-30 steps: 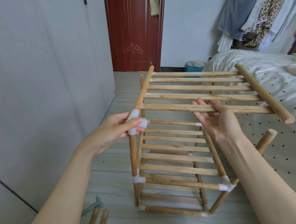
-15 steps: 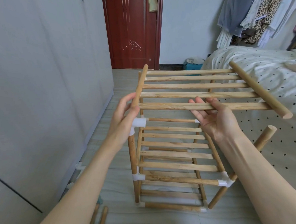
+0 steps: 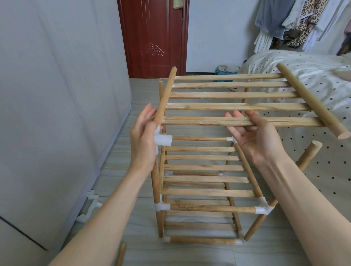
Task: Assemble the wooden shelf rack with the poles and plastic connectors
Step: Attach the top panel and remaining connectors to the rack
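A: Entry. The left hand (image 3: 143,139) rests straight-fingered against the upright round wooden pole (image 3: 155,180), just beside the white plastic T-connector (image 3: 162,139). The right hand (image 3: 251,134), palm up and fingers (image 3: 235,115) relaxed and spread, carries the loose slatted wooden shelf panel (image 3: 237,101).

B: Panel position?

A: Above the part-built wooden rack frame (image 3: 208,195), with its left rail touching the left fingertips; no end is seated.

B: Risk?

A: Probable slip: nothing grips the panel, so a tilt could slide it off the open palm. A misaligned rail end could jam or lever the connector off its pole.
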